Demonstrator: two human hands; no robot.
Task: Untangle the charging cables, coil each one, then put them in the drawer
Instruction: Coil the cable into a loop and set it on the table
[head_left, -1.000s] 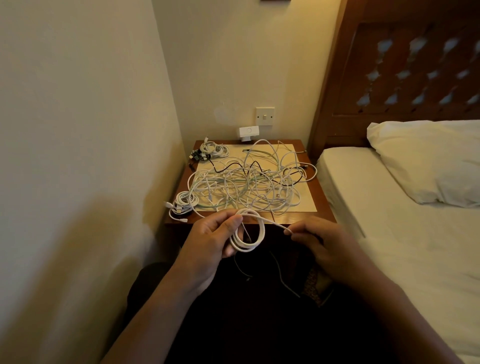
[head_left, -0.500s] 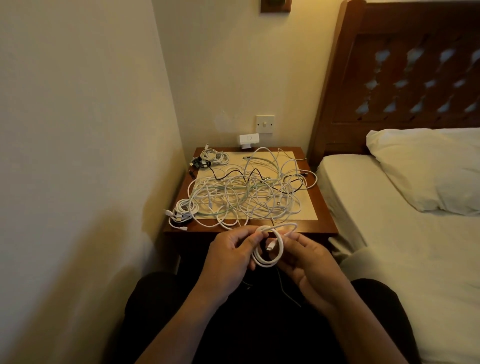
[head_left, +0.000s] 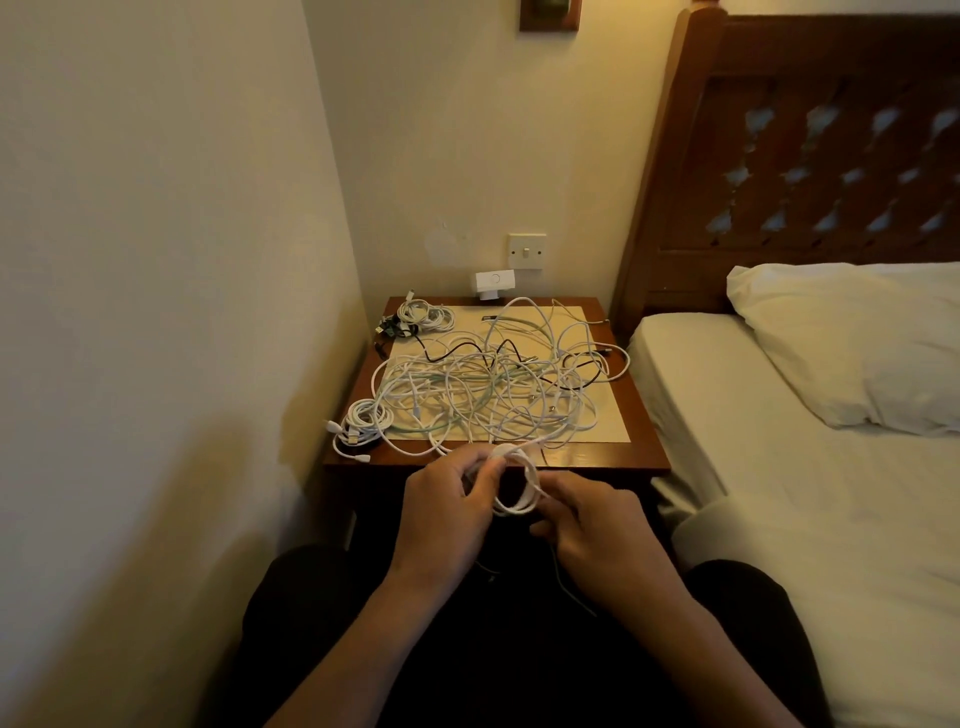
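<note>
Left hand (head_left: 441, 514) and right hand (head_left: 597, 535) are pinching a coil (head_left: 521, 503); beyond, a tangle (head_left: 493, 395) is covering the tabletop (head_left: 644, 457) beside the bed (head_left: 779, 467).

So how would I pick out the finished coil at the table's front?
Find the wooden bedside table between wall and bed. At its near left corner, beside the loose tangle, lies a small white coil. Unlike the far-corner coil, its loose plugs reach the table's edge.

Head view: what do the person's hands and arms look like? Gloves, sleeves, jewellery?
Left hand and right hand are bare: no gloves, and no rings or watch visible. Left forearm and right forearm are uncovered to the frame's bottom edge, so no sleeves show. Dim warm light hides finer marks.
</note>
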